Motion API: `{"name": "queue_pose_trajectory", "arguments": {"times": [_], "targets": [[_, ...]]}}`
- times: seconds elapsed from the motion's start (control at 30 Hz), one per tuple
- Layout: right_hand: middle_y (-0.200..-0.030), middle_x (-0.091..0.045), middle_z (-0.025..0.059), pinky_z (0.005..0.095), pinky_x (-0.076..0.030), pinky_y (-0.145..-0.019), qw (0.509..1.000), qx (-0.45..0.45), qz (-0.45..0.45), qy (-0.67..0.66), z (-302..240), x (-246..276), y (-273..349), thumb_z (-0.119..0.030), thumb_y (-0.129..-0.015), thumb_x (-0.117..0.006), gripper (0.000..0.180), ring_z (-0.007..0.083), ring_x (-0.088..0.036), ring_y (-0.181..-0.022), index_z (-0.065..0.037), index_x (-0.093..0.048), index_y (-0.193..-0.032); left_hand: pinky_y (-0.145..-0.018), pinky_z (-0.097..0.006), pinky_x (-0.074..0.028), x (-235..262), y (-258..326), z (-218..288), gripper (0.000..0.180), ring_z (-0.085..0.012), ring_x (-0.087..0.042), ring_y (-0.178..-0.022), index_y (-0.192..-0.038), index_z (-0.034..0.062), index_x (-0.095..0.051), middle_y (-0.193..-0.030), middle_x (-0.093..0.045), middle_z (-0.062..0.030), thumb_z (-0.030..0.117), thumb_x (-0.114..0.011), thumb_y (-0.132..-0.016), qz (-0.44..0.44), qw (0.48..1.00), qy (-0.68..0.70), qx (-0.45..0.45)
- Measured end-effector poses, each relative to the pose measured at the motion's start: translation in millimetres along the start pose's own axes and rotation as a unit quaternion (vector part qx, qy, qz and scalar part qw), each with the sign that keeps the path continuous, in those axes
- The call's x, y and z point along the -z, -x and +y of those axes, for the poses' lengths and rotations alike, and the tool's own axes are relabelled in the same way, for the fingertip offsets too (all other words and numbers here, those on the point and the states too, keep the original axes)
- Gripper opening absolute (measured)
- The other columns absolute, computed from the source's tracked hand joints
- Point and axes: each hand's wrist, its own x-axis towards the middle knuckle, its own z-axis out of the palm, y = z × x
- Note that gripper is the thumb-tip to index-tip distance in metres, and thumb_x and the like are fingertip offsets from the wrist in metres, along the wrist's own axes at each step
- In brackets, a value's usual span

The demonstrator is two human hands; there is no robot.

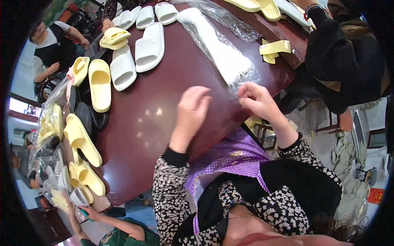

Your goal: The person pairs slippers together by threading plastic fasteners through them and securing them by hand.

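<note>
The plastic bags (219, 49) lie in one long whitish pile on the dark red table (156, 119), and their near end reaches to the right hand (259, 101). The thumb and the forefinger of this hand are bent close to each other there; I cannot tell if they pinch the plastic. The left hand (191, 112) is over the table, apart from the pile, with its fingers curved together and the thumb a little away from them. Grey slippers (150, 57) and yellow slippers (100, 92) lie along the far and left edges. To the right of the pile lie yellow strips (276, 47), crossed.
</note>
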Motion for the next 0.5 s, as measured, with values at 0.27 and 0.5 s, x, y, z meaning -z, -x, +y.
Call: {"name": "queue_pose_trajectory", "arguments": {"times": [0.27,0.5], "targets": [[-0.072,-0.055,-0.0023,0.0175,-0.038,-0.055,0.987,-0.001,-0.057,-0.153,-22.1,0.8,7.9,0.002,-0.082,-0.055,0.012,0.0029,-0.050,-0.061,-0.003,-0.054,-0.093,-0.079,-0.035,-0.049,-56.0,-8.5,14.2,0.013,-0.0308,-0.060,-0.090,-0.093,0.0011,-0.062,-0.095,-0.064,-0.0125,0.000,-0.060,-0.080,-0.058,0.995,0.028,-0.076],[-0.087,-0.063,0.0034,0.0216,-0.044,-0.067,0.992,0.102,-0.075,-0.027,-5.9,34.4,-48.2,-0.005,-0.086,-0.056,0.021,0.0088,-0.058,-0.077,-0.003,-0.056,-0.107,-0.078,-0.027,-0.049,-55.6,8.9,12.3,0.009,-0.0161,-0.061,-0.087,-0.095,0.0002,-0.061,-0.096,-0.067,-0.0073,0.000,-0.055,-0.088,-0.013,0.970,0.220,0.099]]}}
